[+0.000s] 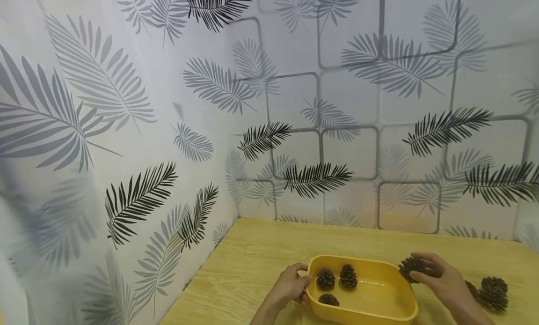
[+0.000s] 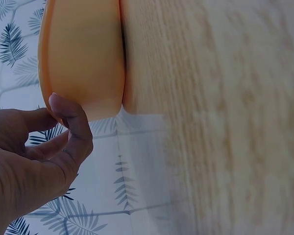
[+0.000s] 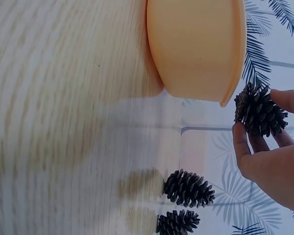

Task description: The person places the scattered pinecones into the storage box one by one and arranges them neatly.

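Yellow tub (image 1: 372,298): left hand (image 1: 288,284), fingers pinching its left rim; three pinecones (image 1: 325,279) within; near its right rim, right hand (image 1: 440,274), fingers curled round another pinecone (image 1: 409,269), apparently mid-loading, next calling for lowering inside; loose pinecones (image 1: 493,297) further right. Wood-grain worktop (image 1: 236,269) beneath; leaf-print wall covering (image 1: 349,156) behind.

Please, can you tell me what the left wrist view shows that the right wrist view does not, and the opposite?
Only the left wrist view: the left hand, gripping the edge of the yellow container.
Only the right wrist view: the right hand, its fingers holding a pine cone, and two other pine cones.
Both: the container's outer wall, the wood-grain tabletop and the leaf-patterned backdrop.
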